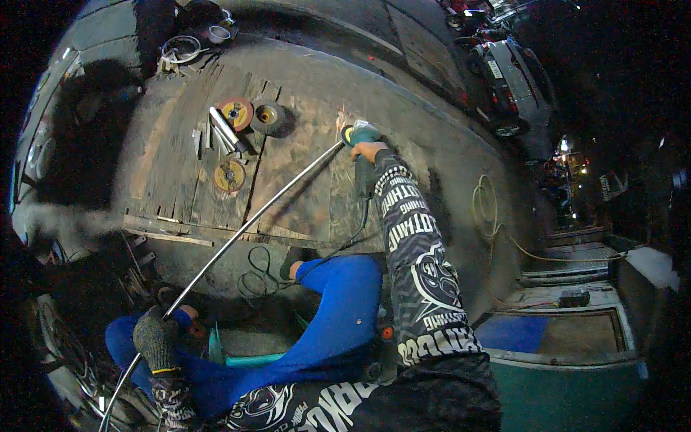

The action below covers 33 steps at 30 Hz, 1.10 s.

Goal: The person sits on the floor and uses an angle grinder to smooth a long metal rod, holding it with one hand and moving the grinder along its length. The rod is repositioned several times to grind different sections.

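A long shiny metal tube (252, 219) slants from the lower left up to the middle of the wooden boards (288, 194). My left hand (155, 338), in a grey knit glove, is closed around it near my knee. With my right hand (369, 151) I grip a green angle grinder (366, 132). Its head is at the tube's far end, where orange sparks (341, 119) fly up; the exact contact is too small to tell. Left of it lie an abrasive disc (235, 114), a second disc (229, 175), a dark round wheel (268, 117) and several short metal pieces (226, 128).
The grinder's black cord (363, 216) runs down to loose loops (260, 277) beside my foot. A white bowl (219, 33) and a wire ring (181, 49) stand at the far left. A pale hose (484, 205) curls at right; a parked car (507, 79) is beyond.
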Motion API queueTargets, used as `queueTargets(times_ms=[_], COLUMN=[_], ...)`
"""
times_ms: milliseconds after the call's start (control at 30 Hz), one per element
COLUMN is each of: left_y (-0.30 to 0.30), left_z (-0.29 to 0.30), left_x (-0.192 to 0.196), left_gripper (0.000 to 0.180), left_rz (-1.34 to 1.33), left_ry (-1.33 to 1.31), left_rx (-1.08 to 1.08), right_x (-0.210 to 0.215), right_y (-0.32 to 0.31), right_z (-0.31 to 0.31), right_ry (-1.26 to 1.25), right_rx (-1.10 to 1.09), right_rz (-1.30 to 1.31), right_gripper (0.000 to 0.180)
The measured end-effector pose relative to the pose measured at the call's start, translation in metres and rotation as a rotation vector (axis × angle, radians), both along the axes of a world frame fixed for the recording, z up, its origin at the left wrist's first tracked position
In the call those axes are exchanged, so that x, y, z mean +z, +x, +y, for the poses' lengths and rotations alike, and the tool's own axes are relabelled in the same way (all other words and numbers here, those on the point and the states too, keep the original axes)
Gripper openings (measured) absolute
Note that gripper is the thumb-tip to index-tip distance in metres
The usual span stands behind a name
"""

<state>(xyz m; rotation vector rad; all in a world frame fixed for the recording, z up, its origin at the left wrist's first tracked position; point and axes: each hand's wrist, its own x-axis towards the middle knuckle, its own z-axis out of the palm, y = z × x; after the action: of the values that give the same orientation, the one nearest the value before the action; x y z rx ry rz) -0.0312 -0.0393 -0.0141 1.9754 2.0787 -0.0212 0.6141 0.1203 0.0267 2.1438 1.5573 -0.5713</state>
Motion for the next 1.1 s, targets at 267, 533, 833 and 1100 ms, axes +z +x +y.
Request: queueTargets(times_ms=[267, 533, 833, 1100], left_y=[0.001, 0.013, 0.029, 0.020], left_z=[0.003, 0.011, 0.032, 0.028], left_x=[0.007, 0.033, 0.013, 0.013], left_gripper=[0.039, 0.027, 0.027, 0.023], left_rz=[0.062, -0.003, -0.016, -0.081], left_ry=[0.006, -0.049, -0.059, -0.012], left_rx=[-0.005, -0.043, -0.022, -0.032], right_x=[-0.019, 0.010, -0.017, -0.007], right_y=[0.010, -0.067, -0.142, -0.238], right_z=[0.016, -0.010, -0.032, -0.069], right_ry=[0.091, 0.120, 0.248, 0.432], right_rx=[-0.230, -0.255, -0.420, -0.203], right_rz=[0.069, 0.250, 0.289, 0.506], right_gripper=[0.029, 0.052, 0.063, 0.061])
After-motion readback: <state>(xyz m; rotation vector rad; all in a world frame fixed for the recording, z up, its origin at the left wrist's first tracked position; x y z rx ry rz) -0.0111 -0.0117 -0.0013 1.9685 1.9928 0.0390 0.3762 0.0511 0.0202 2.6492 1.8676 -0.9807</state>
